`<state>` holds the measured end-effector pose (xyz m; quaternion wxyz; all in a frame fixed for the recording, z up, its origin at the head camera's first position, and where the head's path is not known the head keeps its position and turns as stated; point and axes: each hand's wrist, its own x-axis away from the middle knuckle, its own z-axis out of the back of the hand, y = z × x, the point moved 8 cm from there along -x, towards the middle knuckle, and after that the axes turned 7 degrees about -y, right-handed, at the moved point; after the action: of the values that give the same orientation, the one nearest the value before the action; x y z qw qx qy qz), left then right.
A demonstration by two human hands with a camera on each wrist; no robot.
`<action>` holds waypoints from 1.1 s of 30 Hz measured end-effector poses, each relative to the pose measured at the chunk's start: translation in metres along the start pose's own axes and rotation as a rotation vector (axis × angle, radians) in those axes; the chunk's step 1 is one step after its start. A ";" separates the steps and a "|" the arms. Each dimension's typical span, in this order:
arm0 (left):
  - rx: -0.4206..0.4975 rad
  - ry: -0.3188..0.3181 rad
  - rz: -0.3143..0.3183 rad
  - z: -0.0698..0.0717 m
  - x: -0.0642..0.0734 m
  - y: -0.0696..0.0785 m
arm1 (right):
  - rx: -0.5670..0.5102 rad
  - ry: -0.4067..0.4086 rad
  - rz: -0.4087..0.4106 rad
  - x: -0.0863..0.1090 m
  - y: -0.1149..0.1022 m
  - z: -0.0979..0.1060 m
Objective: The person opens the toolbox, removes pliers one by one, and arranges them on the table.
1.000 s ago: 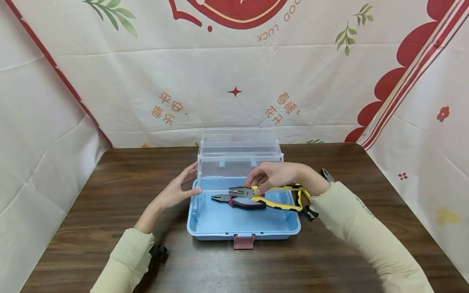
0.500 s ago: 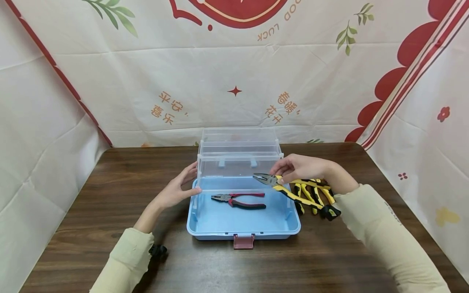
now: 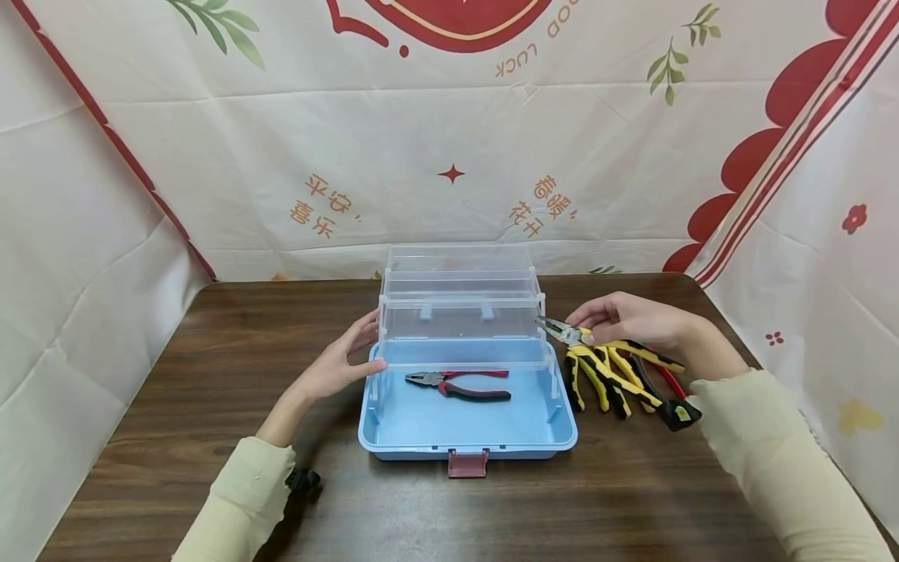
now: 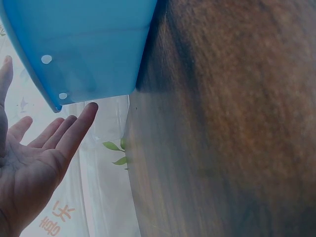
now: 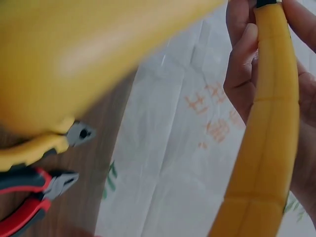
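My right hand (image 3: 635,318) grips a pair of yellow-and-black pliers (image 3: 559,330) near the pivot, beyond the right side of a blue toolbox (image 3: 449,429). Their jaws point left. In the right wrist view one yellow handle (image 5: 271,113) runs close to the lens, beside curled fingers. Inside the toolbox lies a pair of red-and-black pliers (image 3: 477,395). My left hand (image 3: 335,363) rests at the box's left side, thumb on the edge of a clear tray (image 3: 463,336). The left wrist view shows its fingers (image 4: 79,126) nearly straight beside the blue wall.
Right of the box, under the held pliers, lie several yellow-handled pliers (image 3: 590,378) and a red-and-black pair (image 3: 674,381), partly overlapped. Clear stepped trays and a lid (image 3: 460,259) rise behind the box. A pink latch (image 3: 467,464) hangs at its front. A printed cloth stands behind the table.
My right hand has carried the yellow-and-black pliers rightward, from over the toolbox to over the pliers on the table. The red-and-black pliers stay in the box. My left hand has not moved.
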<state>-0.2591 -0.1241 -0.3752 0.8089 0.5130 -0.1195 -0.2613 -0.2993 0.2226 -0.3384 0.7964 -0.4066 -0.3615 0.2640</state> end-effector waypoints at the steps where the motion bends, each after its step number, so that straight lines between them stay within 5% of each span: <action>1: 0.000 0.000 0.000 0.000 0.000 0.000 | -0.007 0.014 -0.007 0.003 0.003 0.002; 8: 0.008 -0.001 0.007 0.000 -0.001 -0.001 | -0.053 0.098 -0.013 0.028 0.026 0.017; 17: 0.006 0.001 0.017 0.001 -0.001 -0.002 | -0.059 0.137 0.080 0.057 0.056 0.033; 33: 0.013 0.000 0.003 0.001 0.000 -0.001 | -0.001 0.346 -0.209 0.096 0.139 0.061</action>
<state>-0.2602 -0.1250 -0.3759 0.8058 0.5183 -0.1218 -0.2593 -0.3073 0.3929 -0.3956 0.8695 -0.4065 -0.2598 0.1057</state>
